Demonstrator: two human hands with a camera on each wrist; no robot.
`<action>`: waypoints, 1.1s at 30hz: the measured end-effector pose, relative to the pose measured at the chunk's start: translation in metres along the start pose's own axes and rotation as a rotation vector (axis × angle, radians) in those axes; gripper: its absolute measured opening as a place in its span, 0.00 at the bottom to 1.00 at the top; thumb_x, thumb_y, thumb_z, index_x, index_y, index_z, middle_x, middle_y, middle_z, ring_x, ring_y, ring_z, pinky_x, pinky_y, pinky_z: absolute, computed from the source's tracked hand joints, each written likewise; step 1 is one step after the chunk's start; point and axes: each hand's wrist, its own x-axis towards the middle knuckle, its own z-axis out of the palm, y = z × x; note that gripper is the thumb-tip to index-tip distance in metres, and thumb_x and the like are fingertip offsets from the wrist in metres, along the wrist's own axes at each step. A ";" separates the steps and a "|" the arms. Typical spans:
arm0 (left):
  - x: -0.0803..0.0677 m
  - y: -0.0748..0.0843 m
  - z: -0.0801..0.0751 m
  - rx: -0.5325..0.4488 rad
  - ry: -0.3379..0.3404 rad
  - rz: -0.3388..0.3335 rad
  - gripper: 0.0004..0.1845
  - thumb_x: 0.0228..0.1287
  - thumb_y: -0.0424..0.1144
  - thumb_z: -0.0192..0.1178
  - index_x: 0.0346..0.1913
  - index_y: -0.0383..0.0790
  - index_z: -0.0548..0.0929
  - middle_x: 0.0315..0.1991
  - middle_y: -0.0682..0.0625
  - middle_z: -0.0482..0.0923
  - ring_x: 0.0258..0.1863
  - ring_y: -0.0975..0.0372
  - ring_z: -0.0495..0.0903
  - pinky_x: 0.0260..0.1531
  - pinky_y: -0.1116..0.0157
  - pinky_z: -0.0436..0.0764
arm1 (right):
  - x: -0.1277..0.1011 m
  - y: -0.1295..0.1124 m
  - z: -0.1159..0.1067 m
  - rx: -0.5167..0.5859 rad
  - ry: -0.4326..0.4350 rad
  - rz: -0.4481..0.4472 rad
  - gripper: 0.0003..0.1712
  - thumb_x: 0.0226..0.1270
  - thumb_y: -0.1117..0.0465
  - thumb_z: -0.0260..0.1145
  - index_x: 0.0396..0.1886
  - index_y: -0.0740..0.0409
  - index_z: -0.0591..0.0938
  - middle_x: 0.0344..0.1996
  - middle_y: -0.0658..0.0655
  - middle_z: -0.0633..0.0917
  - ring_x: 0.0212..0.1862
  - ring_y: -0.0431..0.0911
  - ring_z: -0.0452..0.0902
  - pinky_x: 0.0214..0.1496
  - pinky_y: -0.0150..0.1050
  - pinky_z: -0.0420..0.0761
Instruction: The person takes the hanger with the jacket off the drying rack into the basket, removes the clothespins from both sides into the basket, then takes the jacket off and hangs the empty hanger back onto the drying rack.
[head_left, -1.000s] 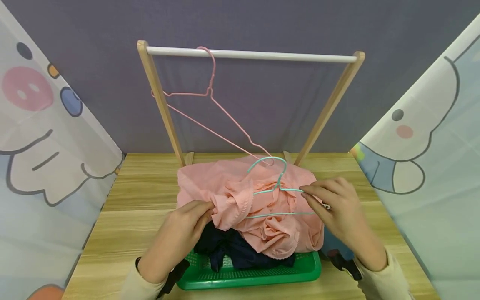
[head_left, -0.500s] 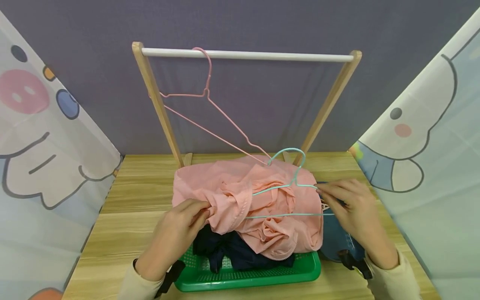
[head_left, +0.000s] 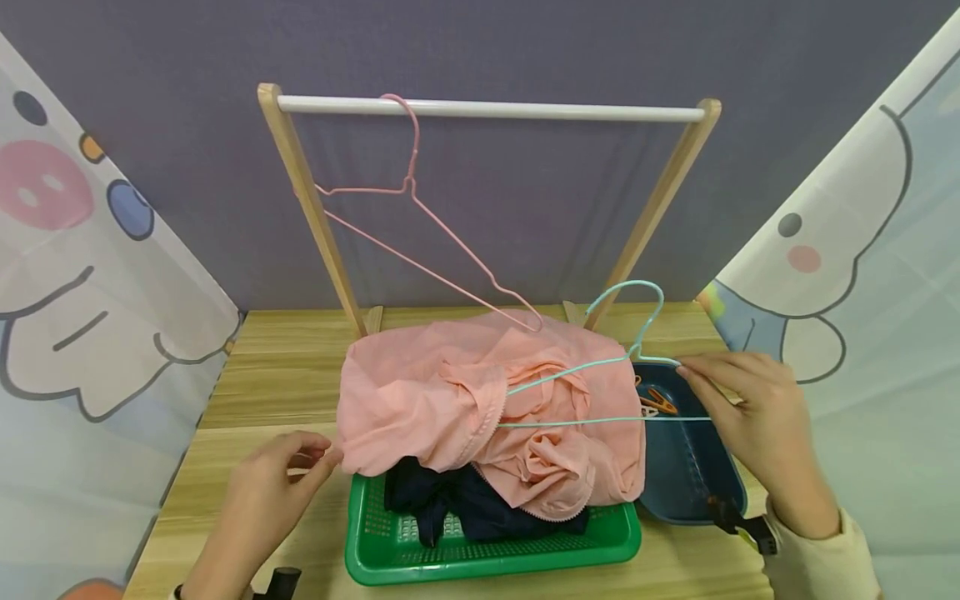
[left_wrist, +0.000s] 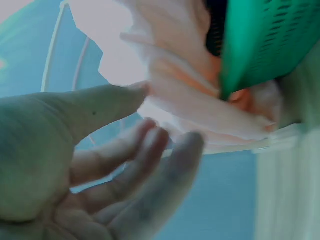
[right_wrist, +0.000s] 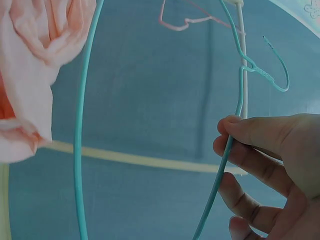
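I see a wooden table by a purple wall. My right hand pinches the teal hanger at 3 o'clock. My left hand, loosely open, touches the pink cloth over the green basket.

You held a mint-green hanger over peach-pink cloth; navy fabric lay in the green perforated basket, beside a dark blue tray, a pink hanger above.

Dark garment mostly hidden under pink cloth; shape perhaps unreadable.
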 end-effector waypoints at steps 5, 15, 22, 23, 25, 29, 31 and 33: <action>-0.010 -0.018 0.006 -0.208 -0.309 -0.274 0.20 0.67 0.50 0.67 0.51 0.37 0.85 0.40 0.50 0.85 0.35 0.58 0.86 0.32 0.63 0.86 | 0.001 0.008 -0.009 -0.028 0.019 0.018 0.32 0.75 0.40 0.60 0.33 0.64 0.90 0.28 0.60 0.88 0.33 0.50 0.77 0.43 0.24 0.65; -0.018 -0.044 0.023 -0.730 -0.479 -0.365 0.23 0.68 0.36 0.66 0.55 0.19 0.76 0.45 0.39 0.83 0.41 0.53 0.85 0.39 0.60 0.87 | 0.003 0.029 -0.016 -0.142 -0.021 0.083 0.08 0.61 0.63 0.73 0.35 0.65 0.90 0.31 0.62 0.88 0.28 0.53 0.75 0.37 0.26 0.62; -0.020 -0.057 0.029 -0.888 -0.548 -0.411 0.23 0.71 0.34 0.62 0.58 0.17 0.72 0.45 0.40 0.82 0.42 0.53 0.83 0.43 0.56 0.86 | 0.011 0.047 -0.009 -0.172 -0.065 0.125 0.10 0.50 0.73 0.78 0.35 0.64 0.90 0.31 0.60 0.89 0.31 0.42 0.75 0.32 0.29 0.66; -0.020 -0.059 0.030 -0.911 -0.557 -0.414 0.22 0.71 0.34 0.62 0.58 0.17 0.72 0.45 0.41 0.81 0.42 0.54 0.83 0.44 0.57 0.86 | 0.014 0.049 -0.008 -0.169 -0.062 0.127 0.10 0.50 0.73 0.78 0.35 0.63 0.91 0.31 0.60 0.89 0.30 0.42 0.74 0.30 0.29 0.65; -0.020 -0.062 0.033 -0.955 -0.572 -0.418 0.21 0.72 0.33 0.60 0.58 0.18 0.72 0.45 0.42 0.81 0.42 0.55 0.83 0.44 0.57 0.86 | 0.023 0.053 -0.004 -0.174 -0.066 0.124 0.10 0.52 0.72 0.78 0.36 0.63 0.91 0.31 0.60 0.89 0.28 0.44 0.73 0.27 0.29 0.63; -0.021 -0.068 0.037 -1.023 -0.592 -0.438 0.19 0.73 0.32 0.59 0.57 0.19 0.73 0.46 0.44 0.81 0.42 0.57 0.83 0.45 0.58 0.86 | 0.051 0.058 0.000 -0.180 -0.068 0.117 0.09 0.57 0.70 0.76 0.39 0.64 0.90 0.31 0.63 0.88 0.26 0.52 0.73 0.27 0.28 0.61; -0.021 -0.069 0.038 -1.041 -0.595 -0.445 0.18 0.73 0.32 0.59 0.57 0.21 0.74 0.46 0.45 0.81 0.42 0.57 0.83 0.45 0.58 0.86 | 0.066 0.060 0.004 -0.170 -0.053 0.123 0.08 0.60 0.70 0.75 0.40 0.66 0.90 0.32 0.64 0.88 0.28 0.51 0.74 0.28 0.28 0.61; -0.021 -0.070 0.039 -1.054 -0.594 -0.445 0.17 0.73 0.32 0.60 0.56 0.22 0.75 0.46 0.45 0.81 0.42 0.57 0.83 0.45 0.58 0.86 | 0.081 0.060 0.008 -0.162 -0.029 0.136 0.07 0.63 0.70 0.73 0.40 0.67 0.89 0.32 0.65 0.87 0.29 0.46 0.73 0.28 0.29 0.60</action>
